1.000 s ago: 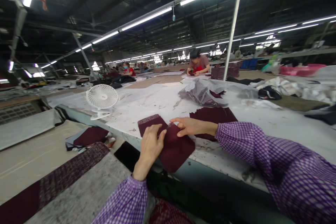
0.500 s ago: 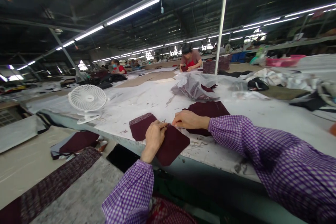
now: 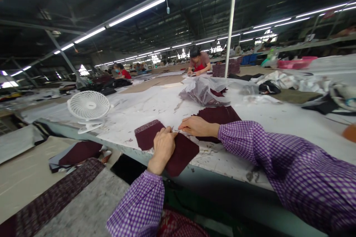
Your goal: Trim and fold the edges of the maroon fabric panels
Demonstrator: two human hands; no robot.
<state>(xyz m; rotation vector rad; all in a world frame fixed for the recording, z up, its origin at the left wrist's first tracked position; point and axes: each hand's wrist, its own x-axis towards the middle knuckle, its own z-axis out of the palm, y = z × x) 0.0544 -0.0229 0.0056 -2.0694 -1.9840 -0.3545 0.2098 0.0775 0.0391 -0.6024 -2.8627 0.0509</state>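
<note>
My left hand is closed, its fingers curled over the upper left edge of a maroon fabric piece. That piece has cut corners and hangs partly over the table's front edge. At its top edge my right hand is closed in a pinch, close to the left fingertips. Whatever is between the right fingers is too small to make out. To the left lies another maroon piece with a speckled band, partly behind my left hand. Darker maroon fabric with a jagged edge lies beyond my right wrist.
A white fan stands at the table's left edge. Clear plastic lies behind the fabric, near a white pole. Across the white table a co-worker leans over. Fabric scraps sit lower left.
The view has shifted slightly, so everything sits a little further left. My left fingers have curled in more at the fabric's edge. My right hand remains in a pinch beside them.
</note>
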